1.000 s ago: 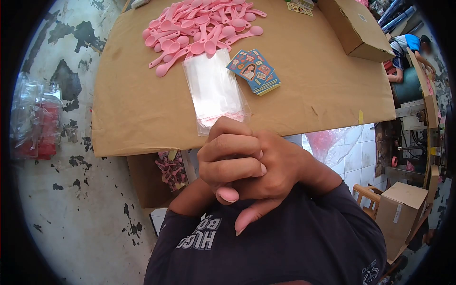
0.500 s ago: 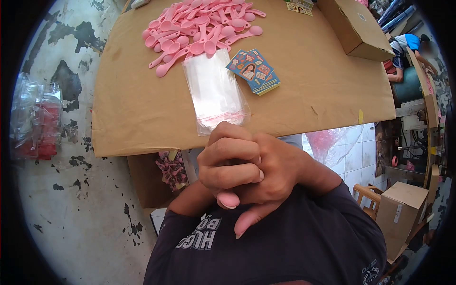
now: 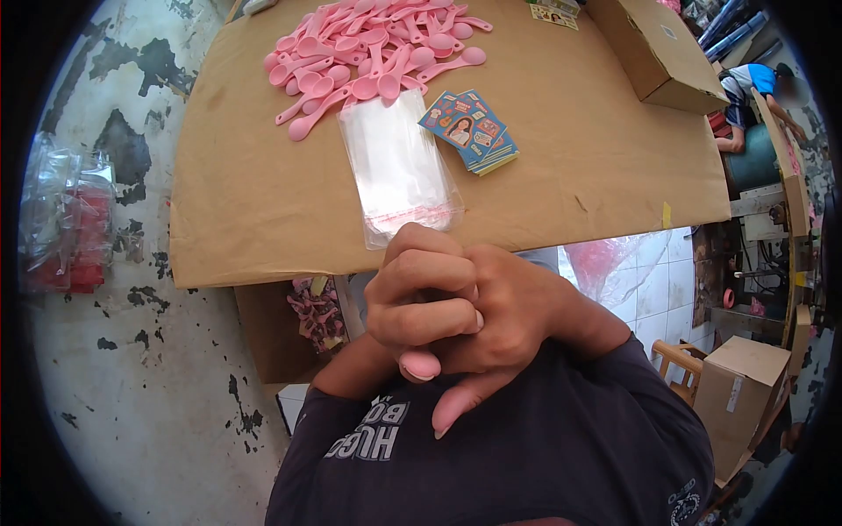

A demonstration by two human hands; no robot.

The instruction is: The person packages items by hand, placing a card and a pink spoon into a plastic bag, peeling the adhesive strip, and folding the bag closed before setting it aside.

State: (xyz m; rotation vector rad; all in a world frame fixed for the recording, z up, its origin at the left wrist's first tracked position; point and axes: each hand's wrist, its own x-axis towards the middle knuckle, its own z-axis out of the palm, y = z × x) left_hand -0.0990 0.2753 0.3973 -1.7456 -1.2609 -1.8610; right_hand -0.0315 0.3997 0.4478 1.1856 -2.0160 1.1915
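My left hand (image 3: 421,285) and my right hand (image 3: 504,311) are clasped together in front of my chest, just off the near table edge. The left fingers curl over the back of the right hand, with both thumbs pointing downward. Most of the right fingers are hidden behind the left ones, and no object shows in either hand. Just beyond my hands lies a stack of clear plastic bags (image 3: 395,167). To its right sits a pile of blue printed cards (image 3: 465,127). A heap of pink spoons (image 3: 373,53) covers the far side of the table.
Brown paper covers the table (image 3: 596,167). A cardboard box (image 3: 658,57) stands at its far right. Plastic packs (image 3: 74,219) lie to the left. Another carton (image 3: 741,386) is at the lower right, and a person (image 3: 745,96) is at the far right.
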